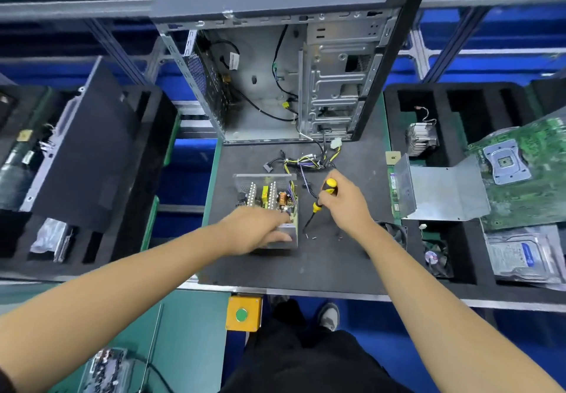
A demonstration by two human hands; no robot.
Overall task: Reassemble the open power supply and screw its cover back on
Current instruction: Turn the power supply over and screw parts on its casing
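Note:
The open power supply (266,196) sits on the dark mat, its circuit board, coils and yellow parts exposed. My left hand (255,230) rests on its near right corner, gripping the metal housing. My right hand (344,201) holds a yellow-and-black screwdriver (321,199), tip down on the mat just right of the supply. A few small screws (312,236) lie by the tip. The supply's cable bundle (309,161) trails toward the case. The bent metal cover (441,192) lies to the right, across the foam tray.
An empty PC case (284,80) stands open at the back of the mat (352,255). Black foam trays flank it: left one (147,178) holds a side panel, right one (407,98) a heatsink, motherboard (526,172), hard drive (520,255) and fan. An orange button box (243,313) hangs below the edge.

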